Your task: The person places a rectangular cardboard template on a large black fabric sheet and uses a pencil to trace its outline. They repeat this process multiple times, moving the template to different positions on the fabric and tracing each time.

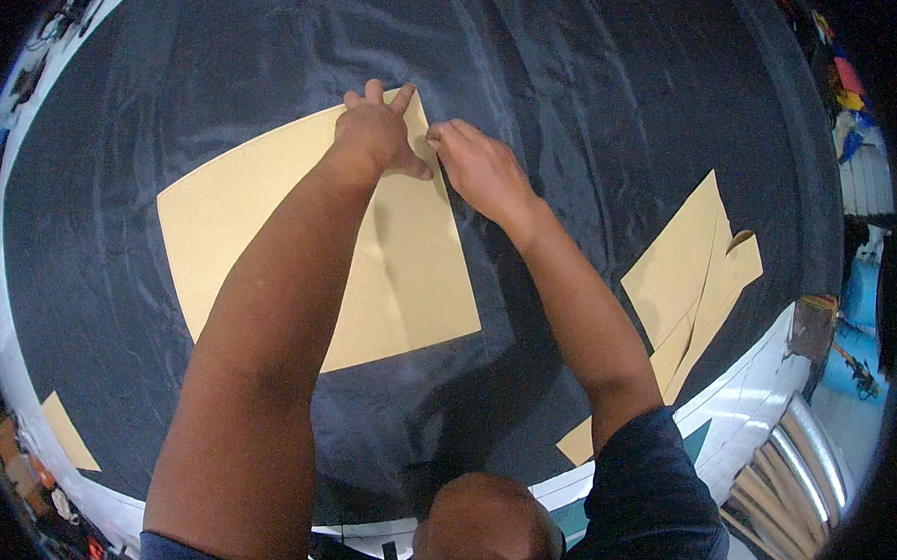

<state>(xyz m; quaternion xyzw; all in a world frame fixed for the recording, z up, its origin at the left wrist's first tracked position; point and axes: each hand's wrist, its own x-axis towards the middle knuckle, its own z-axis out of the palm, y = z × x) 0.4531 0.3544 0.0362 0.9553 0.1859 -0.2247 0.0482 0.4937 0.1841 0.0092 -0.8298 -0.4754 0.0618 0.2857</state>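
A large tan paper pattern piece lies flat on dark, shiny fabric; its far edge curves gently. My left hand presses on the pattern's far right corner, palm down with fingers and thumb spread. Just outside the right edge near that corner, my right hand is closed in a pinch against the fabric. Whatever its fingertips hold, if anything, is too small to make out. My left forearm covers part of the pattern.
More tan pattern pieces, overlapping, lie to the right beside my right arm. A small tan piece rests at the lower left. The white table edge curves round the fabric. Several long rolls stand beyond it at the lower right.
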